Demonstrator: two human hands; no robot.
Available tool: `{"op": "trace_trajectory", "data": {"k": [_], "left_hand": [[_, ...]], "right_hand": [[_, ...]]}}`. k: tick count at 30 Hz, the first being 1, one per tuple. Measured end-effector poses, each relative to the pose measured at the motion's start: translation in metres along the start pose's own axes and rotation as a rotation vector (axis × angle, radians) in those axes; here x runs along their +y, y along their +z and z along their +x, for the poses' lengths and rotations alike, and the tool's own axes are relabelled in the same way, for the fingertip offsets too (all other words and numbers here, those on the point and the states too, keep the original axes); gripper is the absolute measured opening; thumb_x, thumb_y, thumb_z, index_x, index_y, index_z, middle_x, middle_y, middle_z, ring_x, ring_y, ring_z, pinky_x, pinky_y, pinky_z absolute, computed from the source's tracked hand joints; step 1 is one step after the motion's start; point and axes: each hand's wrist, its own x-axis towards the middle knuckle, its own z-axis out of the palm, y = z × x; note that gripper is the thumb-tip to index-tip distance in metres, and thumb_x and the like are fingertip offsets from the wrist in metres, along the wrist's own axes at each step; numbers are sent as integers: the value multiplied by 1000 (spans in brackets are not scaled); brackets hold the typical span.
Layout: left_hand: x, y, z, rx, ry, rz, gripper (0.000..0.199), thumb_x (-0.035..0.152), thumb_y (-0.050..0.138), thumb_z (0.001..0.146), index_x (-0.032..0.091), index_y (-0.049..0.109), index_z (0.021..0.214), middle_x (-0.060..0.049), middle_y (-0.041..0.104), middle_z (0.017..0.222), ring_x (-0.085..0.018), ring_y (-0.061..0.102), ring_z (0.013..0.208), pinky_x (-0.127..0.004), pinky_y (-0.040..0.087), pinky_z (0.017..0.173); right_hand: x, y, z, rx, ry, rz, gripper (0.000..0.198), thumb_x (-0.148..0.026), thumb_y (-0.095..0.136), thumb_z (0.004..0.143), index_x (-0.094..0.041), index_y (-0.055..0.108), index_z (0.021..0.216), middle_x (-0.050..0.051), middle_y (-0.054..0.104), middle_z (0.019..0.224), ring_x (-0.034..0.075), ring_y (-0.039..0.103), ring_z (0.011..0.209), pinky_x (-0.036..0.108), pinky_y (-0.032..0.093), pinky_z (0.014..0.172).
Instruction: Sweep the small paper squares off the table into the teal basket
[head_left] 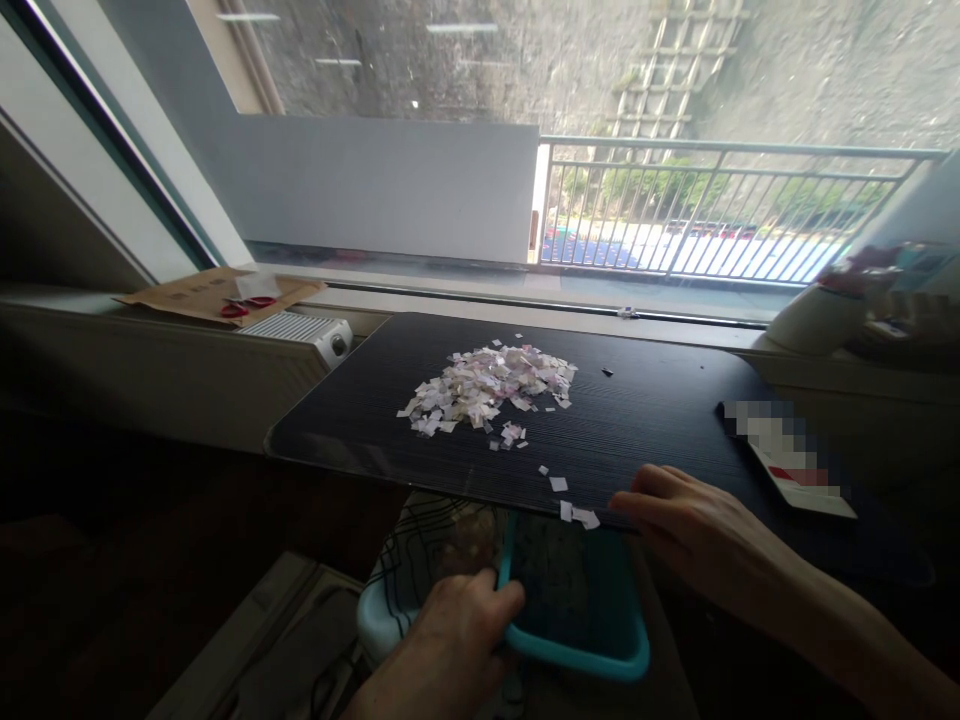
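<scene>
A teal plastic bin (636,640) sits below the near edge of the dark table (337,400). My left hand (465,625) is closed around the bin's left rim. On the tabletop lies a loose heap of small cut paper scraps (487,385), white with some pinkish pieces. A few stray scraps (577,514) rest at the near edge above the bin. Just right of these, my right hand (671,510) is at the table edge with fingers reaching left; nothing shows in it, and its fingertips are partly hidden.
At the table's right lies a flat dark-edged item with a blurred-out face (795,460). Red-handled scissors (247,305) rest on a brown paper envelope (172,295) on the left sill. A white bottle (806,315) stands at the right by the window. A striped cloth (405,550) is beside the bin.
</scene>
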Motion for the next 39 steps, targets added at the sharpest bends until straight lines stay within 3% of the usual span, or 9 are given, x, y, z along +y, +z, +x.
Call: {"op": "trace_trajectory", "data": {"k": [8,16,22,26,33,36,39], "left_hand": [[5,-9,-1,-92,-22,-17,13,18,58,74,24,53,84,-1,59,86,-21,60,79,-27,43,65],[4,-3,1,-13,24,-31,9,19,57,77,24,52,83,0,58,83,-20,59,77,-26,42,65],[3,-6,-3,-33,-12,-35,12,17,57,74,24,53,83,-1,58,85,-20,59,77,-26,42,64],[2,-6,-3,-21,-6,-6,10,19,58,75,24,54,84,-1,58,83,-21,59,76,-27,42,64],[0,1,0,10,-9,-22,10,22,59,75,23,55,83,-1,59,81,-22,60,75,-27,42,62],[0,6,2,29,12,-29,10,23,58,76,24,55,85,-1,59,83,-23,60,77,-27,43,63],[-2,13,2,45,10,-26,17,21,59,73,25,55,89,-1,60,86,-24,60,80,-30,44,66]], "right_hand": [[-6,3,18,59,10,-17,29,-15,37,92,-23,65,96,4,55,85,15,51,75,25,40,65],[-12,2,-6,-15,40,2,26,-17,38,92,-23,63,88,3,54,83,16,51,76,27,40,66],[-19,4,10,6,22,24,26,-16,36,92,-22,61,87,2,54,82,14,52,74,26,38,65],[-24,5,26,73,92,-16,26,-17,36,92,-21,62,91,3,56,83,15,53,72,27,37,63],[-36,7,46,36,57,6,23,-16,40,90,-21,63,91,1,56,82,14,53,70,26,34,61],[-43,9,46,59,99,-18,23,-15,40,89,-21,63,91,2,56,82,15,53,70,26,33,62],[-58,13,42,0,40,39,23,-13,40,88,-20,61,86,2,56,81,14,52,69,26,33,61]]}}
